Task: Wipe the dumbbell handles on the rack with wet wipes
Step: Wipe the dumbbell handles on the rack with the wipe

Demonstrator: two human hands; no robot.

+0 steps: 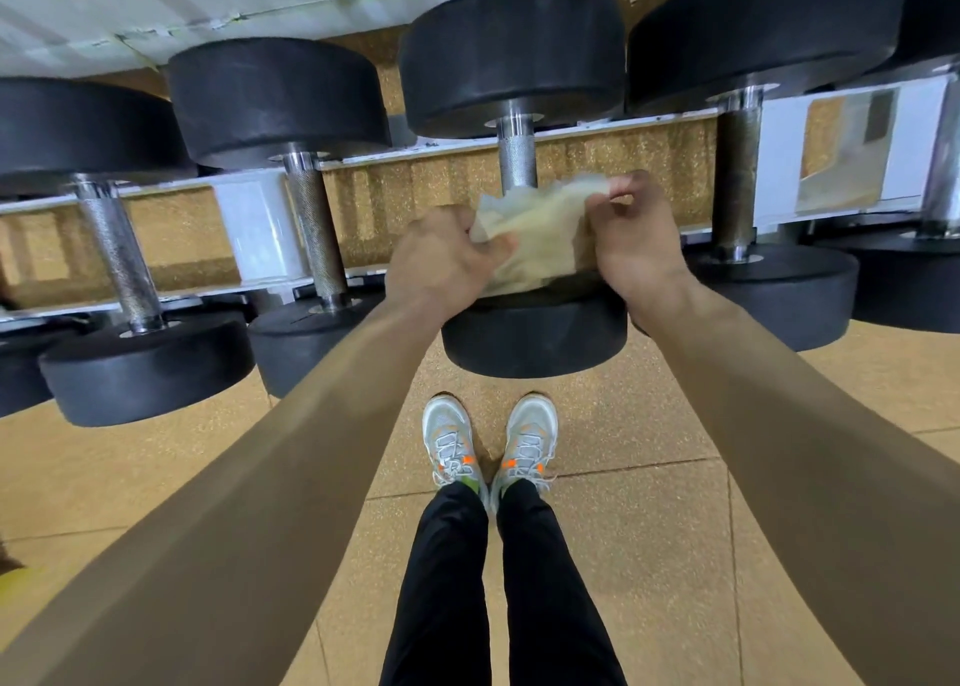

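Head view, looking down on a rack (249, 218) of black-ended dumbbells. Both hands meet over the middle dumbbell handle (517, 158). The left hand (447, 254) has its fingers curled round the near-left edge of a crumpled wet wipe (540, 233). The right hand (634, 238) pinches the far-right corner between thumb and fingertips. The wipe is spread between the hands and covers the near part of the handle; the far part shows bare knurled metal. Whether the wipe presses on the metal or hangs just above it cannot be told.

The wipe looks yellowish, which suggests it has already seen use. Nothing on the metal shows which handles have been cleaned. Two handles (119, 254) (317, 228) lie to the left. A darker handle (737, 181) lies to the right, and another (943, 166) sits at the right edge.

Judged from this, the task is under way at the middle dumbbell. This handle remains to be wiped along its length, and probably some of the neighbours too. The person's shoes (488, 441) stand on the speckled floor (649, 529) below.
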